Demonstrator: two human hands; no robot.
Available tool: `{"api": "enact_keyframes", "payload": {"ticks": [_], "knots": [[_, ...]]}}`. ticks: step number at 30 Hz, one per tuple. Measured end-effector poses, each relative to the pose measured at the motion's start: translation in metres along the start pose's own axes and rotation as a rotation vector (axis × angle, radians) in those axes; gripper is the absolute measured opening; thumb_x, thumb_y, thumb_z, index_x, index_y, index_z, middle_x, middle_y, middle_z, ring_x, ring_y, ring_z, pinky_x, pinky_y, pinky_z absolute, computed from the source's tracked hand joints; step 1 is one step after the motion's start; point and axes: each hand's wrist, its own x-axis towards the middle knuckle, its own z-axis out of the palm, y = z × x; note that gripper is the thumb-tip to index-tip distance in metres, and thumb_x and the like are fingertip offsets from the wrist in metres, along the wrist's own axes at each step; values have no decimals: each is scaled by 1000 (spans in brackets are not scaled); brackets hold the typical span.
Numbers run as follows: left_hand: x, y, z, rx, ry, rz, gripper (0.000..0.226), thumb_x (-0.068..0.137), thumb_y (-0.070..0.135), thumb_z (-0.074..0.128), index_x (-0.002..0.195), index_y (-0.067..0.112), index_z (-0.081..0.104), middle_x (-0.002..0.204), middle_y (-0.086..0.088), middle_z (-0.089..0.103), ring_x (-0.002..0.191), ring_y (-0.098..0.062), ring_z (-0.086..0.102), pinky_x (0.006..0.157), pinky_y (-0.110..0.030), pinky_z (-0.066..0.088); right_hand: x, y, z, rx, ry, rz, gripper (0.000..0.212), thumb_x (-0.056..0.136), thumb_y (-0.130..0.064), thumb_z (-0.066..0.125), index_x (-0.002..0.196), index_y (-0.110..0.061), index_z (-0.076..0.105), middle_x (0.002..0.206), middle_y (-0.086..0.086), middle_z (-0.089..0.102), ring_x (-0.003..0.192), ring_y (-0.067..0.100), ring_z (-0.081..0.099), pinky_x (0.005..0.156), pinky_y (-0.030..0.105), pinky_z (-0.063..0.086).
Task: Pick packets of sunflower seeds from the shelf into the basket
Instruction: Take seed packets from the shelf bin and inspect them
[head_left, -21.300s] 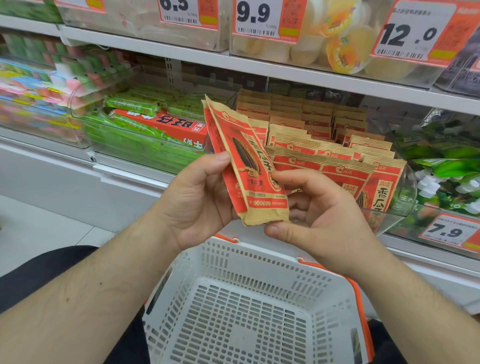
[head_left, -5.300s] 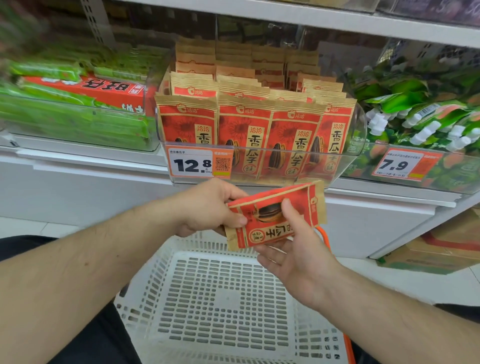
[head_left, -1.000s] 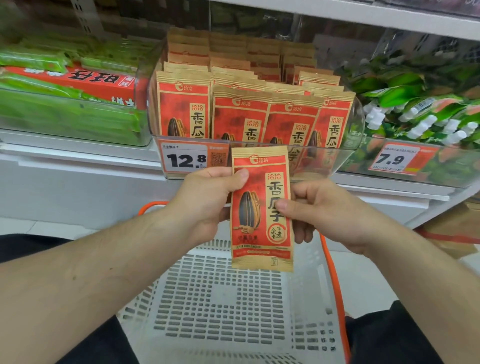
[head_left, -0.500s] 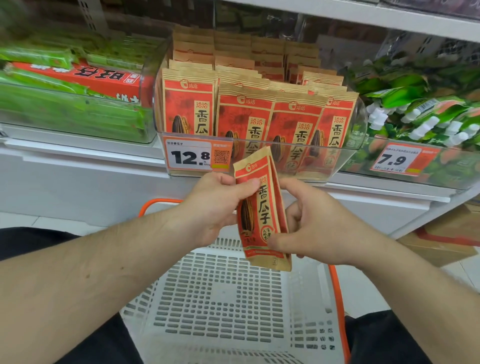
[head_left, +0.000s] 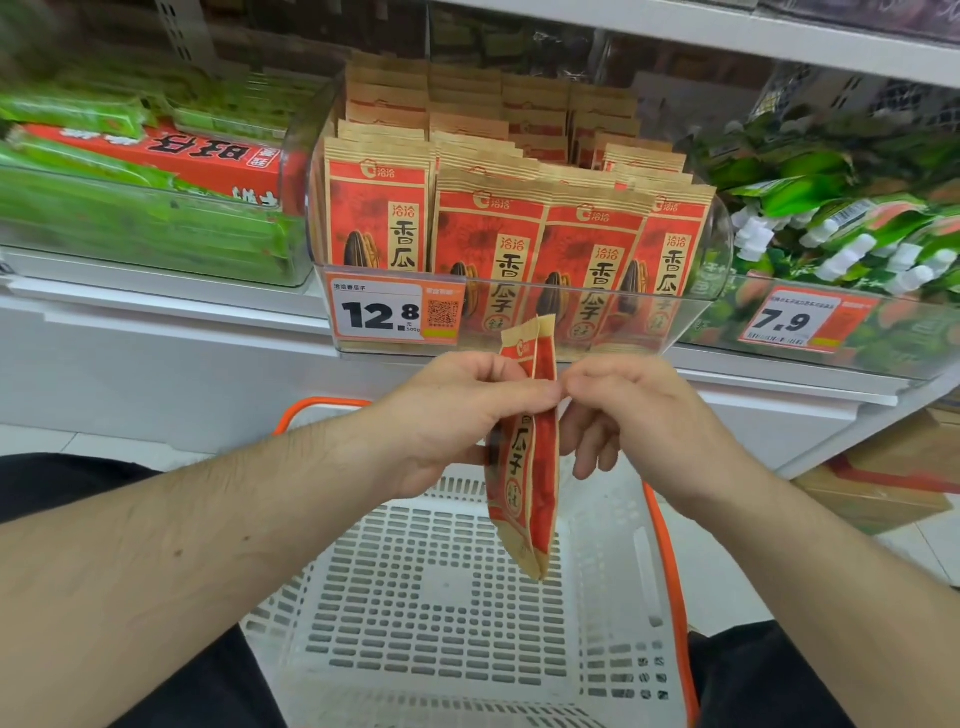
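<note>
Both hands, left hand (head_left: 447, 415) and right hand (head_left: 639, 415), together, pinching one seed packet (head_left: 524, 467) edge-on above white basket (head_left: 457, 597).

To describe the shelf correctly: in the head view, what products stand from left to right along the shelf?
Green snack packs with a red box on top → sunflower seed packets in a clear bin → green pouches with white caps.

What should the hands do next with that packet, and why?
Probably lower and release it. The left hand and right hand pinch the packet edge-on, hanging directly above the white basket, whose visible floor holds no packets yet.
</note>
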Motion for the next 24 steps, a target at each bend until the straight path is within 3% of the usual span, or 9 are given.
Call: {"api": "enact_keyframes", "payload": {"ticks": [3, 6, 9, 14, 17, 20, 22, 24], "knots": [[-1, 1, 0, 24, -25, 12, 18, 84, 19, 74, 78, 17, 57, 80, -5, 67, 80, -23, 60, 90, -50, 52, 2, -2, 1, 23, 53, -20, 28, 87, -32, 61, 61, -21, 66, 55, 5, 64, 47, 21, 62, 48, 28, 42], [-2, 0, 1, 32, -44, 2, 12, 87, 20, 71, 87, 16, 59, 83, -7, 66, 81, -23, 59, 92, -50, 49, 3, -1, 2, -69, 85, -46, 32, 99, -16, 54, 69, -12, 65, 57, 5, 67, 50, 17, 64, 51, 28, 45], [-1, 0, -1, 27, -72, -29, 8, 90, 22, 66, 91, 15, 63, 81, -5, 69, 88, -24, 63, 96, -53, 47, 1, -2, 3, -102, 71, -41, 33, 101, -11, 48, 73, -7, 65, 58, 6, 69, 50, 14, 65, 51, 24, 48], [1, 0, -2, -3, -108, -60, 20, 91, 25, 63, 73, 21, 69, 84, -4, 71, 102, -30, 63, 89, -48, 49, -1, -5, 2, -93, 40, -35, 34, 102, -11, 47, 73, -8, 64, 58, 4, 70, 51, 12, 65, 51, 22, 50], [1, 0, -2, -16, -91, -70, 14, 92, 26, 61, 82, 17, 68, 84, -4, 70, 110, -38, 63, 85, -45, 50, -2, -5, 2, -129, 16, -30, 26, 101, -12, 51, 78, -10, 63, 61, 5, 71, 54, 13, 67, 56, 26, 51], [0, 1, -3, -57, -43, -74, 16, 92, 23, 60, 79, 17, 67, 74, 0, 66, 85, -27, 63, 85, -47, 50, -5, -6, 1, -178, -96, -22, 9, 97, -11, 59, 97, -19, 62, 67, 15, 70, 59, 20, 70, 59, 35, 55], [0, 2, -3, -73, -27, -73, 20, 93, 22, 60, 74, 20, 66, 69, 3, 65, 76, -20, 59, 80, -43, 50, -6, -6, 1, -219, -160, -22, 17, 98, -10, 58, 106, -25, 58, 68, 12, 70, 62, 21, 71, 66, 41, 56], [1, 1, -3, -78, -26, -78, 20, 93, 23, 60, 75, 20, 66, 71, 3, 66, 76, -18, 60, 79, -42, 49, -6, -6, 1, -215, -187, -35, 18, 99, -8, 55, 108, -24, 56, 71, 11, 72, 65, 22, 72, 67, 36, 58]]}}
